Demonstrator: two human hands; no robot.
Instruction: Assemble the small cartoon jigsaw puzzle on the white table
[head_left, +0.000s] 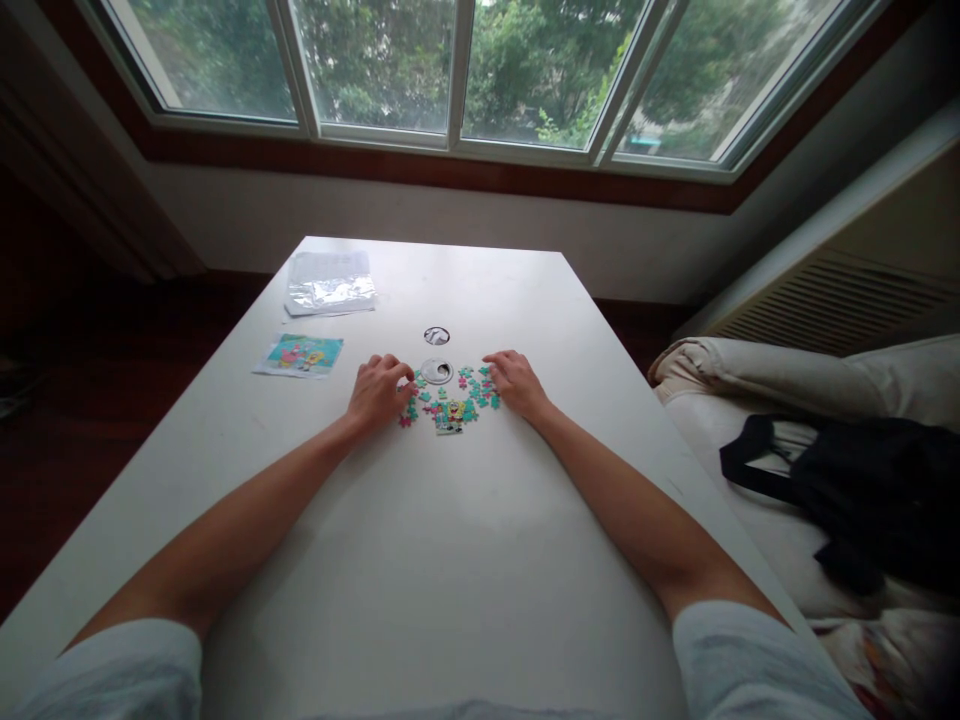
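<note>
Loose jigsaw puzzle pieces (483, 391), green and pink, lie in a small spread on the white table (450, 560). Some are joined into a partly assembled cartoon puzzle (452, 416) with a yellow figure. My left hand (381, 393) rests at the left edge of the spread, fingers curled inward and thumb close to the index finger; whatever lies between the tips is hidden. On the right side, my right hand (519, 384) has its fingers stretched out, the tips touching or just above the pieces. A round disc (436, 371) lies between both hands, amid the pieces.
Beyond the pieces lies a second, smaller round disc (436, 336). To the left are a cartoon picture sheet (304, 355) and a clear plastic bag (330, 283). A light-covered sofa (697, 400) with a black cloth item (870, 480) stands right of the table.
</note>
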